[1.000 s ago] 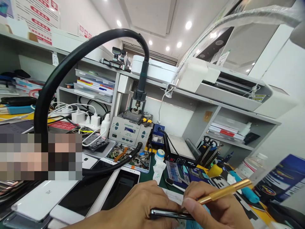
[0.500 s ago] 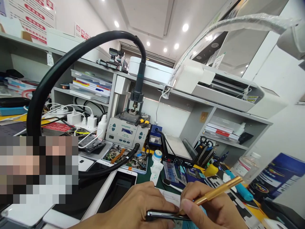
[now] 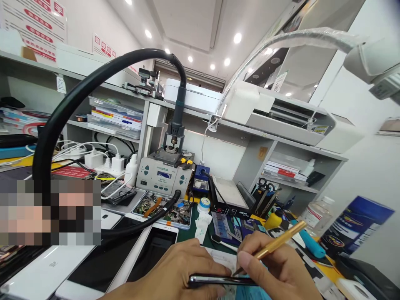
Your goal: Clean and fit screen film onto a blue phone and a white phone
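"In the head view, how much room is there around the hands?"

"Little. The left hand (image 3: 187, 268) lies just beside a white-framed phone (image 3: 154, 250), and a toothbrush (image 3: 224, 243) lies just past its fingers. Green mat (image 3: 208, 233) shows as a narrow strip between the toothbrush and a crumpled tissue (image 3: 201, 227). Right of the right hand (image 3: 268, 264), a blue-handled tool (image 3: 312, 246) lies near."

"And the hands themselves?"

"The left pinches a dark phone (image 3: 215, 281) between its fingers. The right grips a gold pen-like tool (image 3: 279, 241), its thin tip at the phone's upper edge; whether it touches, I can't tell."

"How does that phone look?"

"Slim, seen edge-on, black with a glossy rim. It lies low in front, near level, above a blue cloth (image 3: 253, 293). Its right end is hidden behind the right hand."
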A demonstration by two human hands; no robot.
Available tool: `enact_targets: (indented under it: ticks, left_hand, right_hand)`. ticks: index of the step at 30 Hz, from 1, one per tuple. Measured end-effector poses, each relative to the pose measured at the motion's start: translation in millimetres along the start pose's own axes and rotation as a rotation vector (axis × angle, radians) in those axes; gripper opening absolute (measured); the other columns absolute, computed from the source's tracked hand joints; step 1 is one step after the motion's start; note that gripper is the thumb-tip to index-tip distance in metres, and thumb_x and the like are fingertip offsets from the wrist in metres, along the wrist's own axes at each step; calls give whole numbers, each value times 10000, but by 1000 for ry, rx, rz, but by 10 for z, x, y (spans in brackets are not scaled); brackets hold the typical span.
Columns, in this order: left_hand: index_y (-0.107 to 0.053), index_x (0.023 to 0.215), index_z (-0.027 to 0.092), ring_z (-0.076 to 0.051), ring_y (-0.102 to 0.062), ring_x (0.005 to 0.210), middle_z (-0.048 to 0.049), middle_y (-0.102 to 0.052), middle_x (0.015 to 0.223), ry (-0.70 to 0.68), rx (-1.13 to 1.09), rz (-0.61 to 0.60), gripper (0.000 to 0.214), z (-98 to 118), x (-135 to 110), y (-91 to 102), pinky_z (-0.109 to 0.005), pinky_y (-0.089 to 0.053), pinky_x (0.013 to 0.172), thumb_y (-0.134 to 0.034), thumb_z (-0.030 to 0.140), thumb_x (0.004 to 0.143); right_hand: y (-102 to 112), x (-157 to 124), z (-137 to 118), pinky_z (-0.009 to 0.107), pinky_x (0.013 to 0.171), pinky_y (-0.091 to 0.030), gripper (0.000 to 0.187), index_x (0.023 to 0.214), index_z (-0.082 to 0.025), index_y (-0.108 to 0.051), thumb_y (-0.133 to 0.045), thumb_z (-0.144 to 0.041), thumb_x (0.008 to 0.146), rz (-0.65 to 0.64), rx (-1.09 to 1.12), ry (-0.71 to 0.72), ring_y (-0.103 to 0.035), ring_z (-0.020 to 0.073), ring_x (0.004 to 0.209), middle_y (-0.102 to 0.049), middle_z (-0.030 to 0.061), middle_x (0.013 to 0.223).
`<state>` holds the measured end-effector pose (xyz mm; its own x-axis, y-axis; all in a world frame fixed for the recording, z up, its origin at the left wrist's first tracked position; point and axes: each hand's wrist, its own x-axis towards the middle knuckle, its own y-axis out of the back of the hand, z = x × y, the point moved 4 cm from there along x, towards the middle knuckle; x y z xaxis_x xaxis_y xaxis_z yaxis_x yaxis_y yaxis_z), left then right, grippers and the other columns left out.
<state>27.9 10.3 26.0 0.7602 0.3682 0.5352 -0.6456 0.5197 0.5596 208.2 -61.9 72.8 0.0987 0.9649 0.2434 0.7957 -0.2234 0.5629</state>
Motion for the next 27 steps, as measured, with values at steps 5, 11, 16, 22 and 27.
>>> enact_targets:
  ticks: [5,11,16,22,27]
  left_hand:
    - [-757,1206,278,-203,-696,908,-37,-794,1011,-72,-18,63,261,-80,-27,-35,-275,-515,865,-709,256,951]
    - [-727,1254,313,-180,-692,840,-19,-791,968,-143,-34,26,310,-195,-10,-86,-237,-515,742,-694,238,955]
    - [-726,1254,300,-192,-704,840,-36,-792,938,-183,-2,-5,283,-261,6,-117,-239,-531,727,-652,286,981]
    - [-765,1177,283,-177,-699,831,-16,-797,930,-100,9,-22,232,-143,41,-81,-232,-522,742,-680,263,962]
    - [-761,1192,285,-186,-700,871,-17,-800,966,-65,5,-22,249,-44,14,-36,-238,-525,770,-681,239,961]
  right_hand:
    - [322,216,85,296,634,-518,459,708,-198,-621,-657,-613,901,275,120,-26,-628,192,619,-631,14,626]
    - [584,484,526,275,574,-507,347,885,-178,-669,-627,-508,984,386,9,-162,-632,163,618,-648,-17,681]
    - [466,639,934,291,618,-595,221,1111,-144,-667,-630,-344,1024,283,83,-402,-687,142,700,-712,29,958]
    - [237,702,1084,355,718,-621,264,1202,-153,-652,-635,-343,1020,171,281,-527,-718,188,841,-713,65,1093]
    - [190,723,1074,347,710,-619,257,1189,-151,-655,-635,-343,1020,187,392,-545,-715,184,832,-713,63,1083]
